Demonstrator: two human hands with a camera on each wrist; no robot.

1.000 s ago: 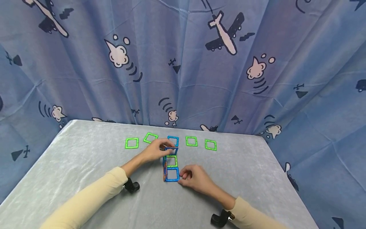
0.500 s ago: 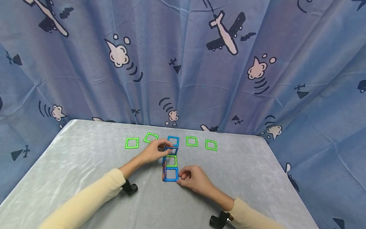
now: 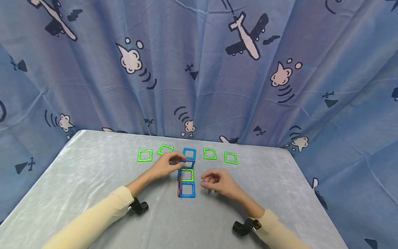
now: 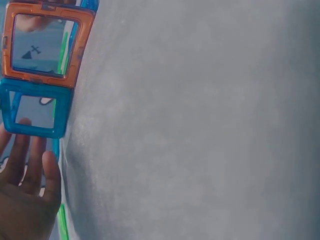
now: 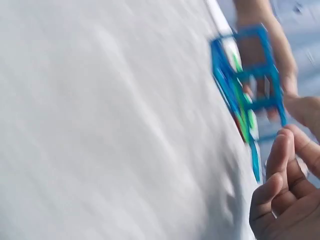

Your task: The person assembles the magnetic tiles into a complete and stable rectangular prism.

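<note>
A small structure of square magnetic tiles stands on the table. Along its base lie a green tile (image 3: 192, 175) and, nearest me, a blue tile (image 3: 193, 190). An orange tile (image 3: 179, 185) stands upright along the left side, beside an upright blue tile (image 4: 62, 112) in the left wrist view. My left hand (image 3: 164, 165) pinches the upright blue tile (image 3: 193, 164) at the structure's far end, thumb in front and fingers behind. My right hand (image 3: 223, 184) hovers just right of the structure, fingers loosely bent and holding nothing.
Behind the structure lies a flat blue tile (image 3: 194, 154). Green tiles (image 3: 144, 160), (image 3: 164, 146) lie to its left; more green tiles (image 3: 209, 158), (image 3: 231, 163) lie to its right. A patterned blue curtain (image 3: 199, 76) hangs past the table's (image 3: 264, 166) back edge.
My right hand has left the near blue tile's right edge and drawn back, right and slightly away from me. My left hand keeps its place at the far upright tile.
</note>
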